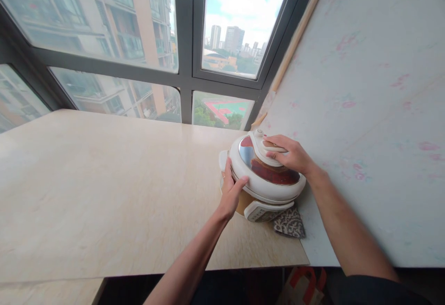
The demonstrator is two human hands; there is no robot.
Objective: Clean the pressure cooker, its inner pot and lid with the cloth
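An electric pressure cooker with a white rim, shiny brown-and-silver lid and front control panel stands at the right end of the stone-topped sill. My right hand is wrapped over the lid handle, thumb on the near side. At the cooker's left side, my left hand grips the rim, its thumb on top and its fingers along the side. The lid sits on the pot, and the inside is hidden. A patterned grey cloth lies by the cooker's front right, partly under it.
The pale stone sill stretches away to the left. Dark-framed windows rise behind it. A flower-patterned wall stands close on the right. Below the front edge is a bag with red handles.
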